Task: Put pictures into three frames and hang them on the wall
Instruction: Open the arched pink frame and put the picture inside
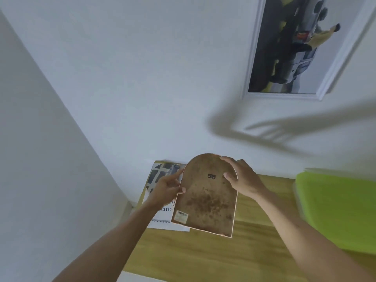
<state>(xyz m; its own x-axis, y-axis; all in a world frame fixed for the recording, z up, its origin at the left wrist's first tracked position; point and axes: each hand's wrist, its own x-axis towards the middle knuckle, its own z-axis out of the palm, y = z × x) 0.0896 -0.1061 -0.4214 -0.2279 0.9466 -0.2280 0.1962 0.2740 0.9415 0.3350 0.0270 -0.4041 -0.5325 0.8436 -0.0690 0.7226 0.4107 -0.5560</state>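
While one frame already hangs on the wall, the task looks, by my judgement, no more than a third done — and I cannot tell whether the piece in hand has its picture in yet, since only its back shows.

Going from the left: the left hand (167,188) pinches the left edge of the arched frame (207,196), thumb on the brown backing, forefinger stretched up along the rim. That frame is held up in the air above the table (203,255), back toward the camera, a small metal hanger (212,176) near its rounded top and a barcode sticker (181,215) at its lower left corner. The right hand (242,178) grips the frame's upper right curve, fingers curled over the edge and thumb pressed just beside the hanger.

Behind the left hand a print (160,180) lies on the table against the wall (142,78), partly hidden — possibly a picture awaiting a frame. No third frame is in view.

The table is light wood. At its right end sits something bright green (333,208), blurred. Above it, on the pale wall, hangs the white frame (301,45) with a dark car picture. Shadows of arm and hand fall across the wall beneath it.
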